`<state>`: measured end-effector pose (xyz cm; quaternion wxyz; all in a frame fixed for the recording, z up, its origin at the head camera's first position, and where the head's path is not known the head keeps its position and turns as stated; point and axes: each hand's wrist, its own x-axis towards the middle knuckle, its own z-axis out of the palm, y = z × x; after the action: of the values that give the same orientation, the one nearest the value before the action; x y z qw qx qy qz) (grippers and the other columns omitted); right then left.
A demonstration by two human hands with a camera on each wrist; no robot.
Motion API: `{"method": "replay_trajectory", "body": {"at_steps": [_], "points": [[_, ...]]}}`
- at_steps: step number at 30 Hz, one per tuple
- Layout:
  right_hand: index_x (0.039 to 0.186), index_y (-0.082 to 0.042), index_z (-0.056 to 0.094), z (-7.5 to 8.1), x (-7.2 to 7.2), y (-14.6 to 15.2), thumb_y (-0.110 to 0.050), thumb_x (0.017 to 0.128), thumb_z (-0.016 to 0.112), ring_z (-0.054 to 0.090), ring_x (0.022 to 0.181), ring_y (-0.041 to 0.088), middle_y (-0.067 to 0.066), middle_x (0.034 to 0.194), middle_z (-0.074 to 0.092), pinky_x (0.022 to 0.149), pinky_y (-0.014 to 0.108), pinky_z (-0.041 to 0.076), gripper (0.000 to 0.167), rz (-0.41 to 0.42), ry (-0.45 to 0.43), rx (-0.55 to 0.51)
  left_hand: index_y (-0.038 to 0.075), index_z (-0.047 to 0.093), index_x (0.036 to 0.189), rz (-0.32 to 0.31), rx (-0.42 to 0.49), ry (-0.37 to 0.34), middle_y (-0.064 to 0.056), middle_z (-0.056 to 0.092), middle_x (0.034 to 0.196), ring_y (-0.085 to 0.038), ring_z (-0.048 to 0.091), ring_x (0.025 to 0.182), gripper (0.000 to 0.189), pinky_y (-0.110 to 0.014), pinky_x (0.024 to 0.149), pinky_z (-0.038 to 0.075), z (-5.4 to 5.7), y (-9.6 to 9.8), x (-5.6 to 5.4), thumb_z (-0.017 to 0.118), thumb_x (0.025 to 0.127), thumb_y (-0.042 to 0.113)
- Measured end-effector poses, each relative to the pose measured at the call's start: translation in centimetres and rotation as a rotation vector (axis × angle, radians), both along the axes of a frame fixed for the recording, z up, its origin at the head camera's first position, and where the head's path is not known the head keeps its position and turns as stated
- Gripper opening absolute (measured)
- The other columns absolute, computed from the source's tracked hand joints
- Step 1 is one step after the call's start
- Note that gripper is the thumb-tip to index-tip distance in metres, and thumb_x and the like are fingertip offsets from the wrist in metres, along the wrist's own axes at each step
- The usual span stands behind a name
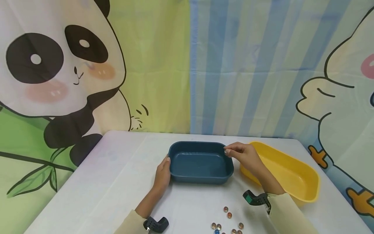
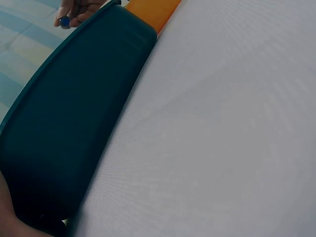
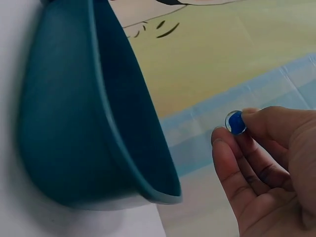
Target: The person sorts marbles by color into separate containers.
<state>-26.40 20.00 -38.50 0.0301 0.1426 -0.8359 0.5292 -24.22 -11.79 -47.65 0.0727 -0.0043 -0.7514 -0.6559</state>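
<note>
A dark teal-blue plastic basin (image 1: 201, 179) stands on the white table. My left hand (image 1: 162, 174) rests against the outside of its left end, fingertips up near the rim; in the left wrist view only part of that hand (image 2: 9, 217) shows at the lower left corner. My right hand (image 1: 244, 157) is up at the basin's right back corner. Between thumb and fingertips it pinches a clear glass marble (image 3: 236, 122) with a blue core. In the right wrist view, hand and marble appear beside the basin's rim (image 3: 111, 118), a gap apart.
A yellow basin (image 1: 305, 188) stands to the right, partly behind my right forearm. Several loose glass marbles (image 1: 229, 215), amber ones and a blue one (image 1: 217, 231), lie at the table's near edge. A printed curtain (image 1: 163, 65) hangs behind the table (image 1: 111, 182).
</note>
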Motion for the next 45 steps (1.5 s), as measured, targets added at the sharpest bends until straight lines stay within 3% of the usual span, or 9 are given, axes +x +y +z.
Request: {"method": "replay_trajectory", "body": {"at_steps": [5,6,9,13,21,27,37,45], "points": [[0.103,-0.009,0.075,0.8,-0.9,0.2,-0.022,0.093,0.069,0.067,0.089,0.022,0.005,0.104,0.068,0.085,0.037,0.056,0.018,-0.005,0.021,0.037,0.0,0.027,0.151,-0.012,-0.006,-0.003,-0.009,0.026,0.156,-0.025,0.019,0.145,0.054,-0.042,0.117,0.018,0.6,0.3,0.3,0.027,0.108,0.033],[0.104,-0.008,0.075,1.0,-1.1,0.1,-0.023,0.093,0.068,0.067,0.089,0.022,0.005,0.104,0.068,0.086,0.038,0.056,0.02,-0.004,0.013,0.048,-0.002,0.027,0.151,-0.015,-0.013,-0.003,-0.011,0.026,0.156,-0.027,0.019,0.145,0.053,-0.044,0.117,0.019,1.2,0.3,0.5,0.027,0.108,0.03],[0.108,-0.007,0.074,1.2,-1.7,-0.1,-0.024,0.094,0.067,0.067,0.092,0.024,0.007,0.106,0.069,0.089,0.043,0.054,0.023,0.011,-0.027,0.081,-0.004,0.026,0.15,-0.015,-0.019,-0.009,-0.014,0.026,0.156,-0.029,0.019,0.144,0.052,-0.045,0.117,0.019,1.2,0.2,0.5,0.027,0.108,0.027],[0.111,-0.004,0.072,0.9,-2.6,-0.7,-0.021,0.095,0.065,0.067,0.095,0.027,0.009,0.107,0.069,0.094,0.048,0.051,0.025,0.026,-0.091,0.103,-0.002,0.027,0.151,-0.008,-0.016,0.009,-0.012,0.026,0.156,-0.028,0.019,0.144,0.053,-0.044,0.117,0.018,-0.1,-0.1,0.0,0.027,0.108,0.03],[0.118,0.002,0.067,0.3,-4.2,-0.8,-0.019,0.097,0.062,0.067,0.1,0.028,0.012,0.11,0.07,0.101,0.051,0.045,0.03,0.045,-0.17,0.113,0.003,0.029,0.151,0.008,-0.013,0.002,-0.005,0.029,0.156,-0.021,0.022,0.144,0.055,-0.04,0.117,0.02,-0.5,-0.1,-0.1,0.028,0.107,0.036],[0.12,0.001,0.067,0.5,-4.9,-1.1,-0.02,0.097,0.062,0.066,0.1,0.03,0.013,0.11,0.069,0.104,0.054,0.04,0.031,0.053,-0.198,0.143,0.002,0.029,0.151,0.006,-0.012,0.02,-0.006,0.029,0.156,-0.022,0.022,0.144,0.057,-0.041,0.117,0.02,-0.5,-0.1,-0.2,0.029,0.107,0.038],[0.117,0.008,0.066,-0.7,-5.5,-2.9,-0.013,0.095,0.064,0.068,0.098,0.027,0.016,0.11,0.069,0.094,0.044,0.051,0.03,0.1,-0.282,-0.01,0.002,0.029,0.151,0.006,-0.017,0.006,-0.005,0.029,0.156,-0.021,0.022,0.144,0.059,-0.04,0.117,0.02,-0.6,-0.2,-0.2,0.029,0.106,0.041],[0.116,0.012,0.064,-1.1,-6.4,-3.3,-0.007,0.096,0.061,0.069,0.095,0.027,0.022,0.111,0.067,0.087,0.038,0.055,0.028,0.105,-0.283,-0.062,0.004,0.027,0.152,-0.008,-0.007,0.003,-0.003,0.027,0.156,-0.019,0.021,0.144,0.059,-0.039,0.117,0.02,-0.5,-0.2,-0.2,0.027,0.107,0.041]]}}
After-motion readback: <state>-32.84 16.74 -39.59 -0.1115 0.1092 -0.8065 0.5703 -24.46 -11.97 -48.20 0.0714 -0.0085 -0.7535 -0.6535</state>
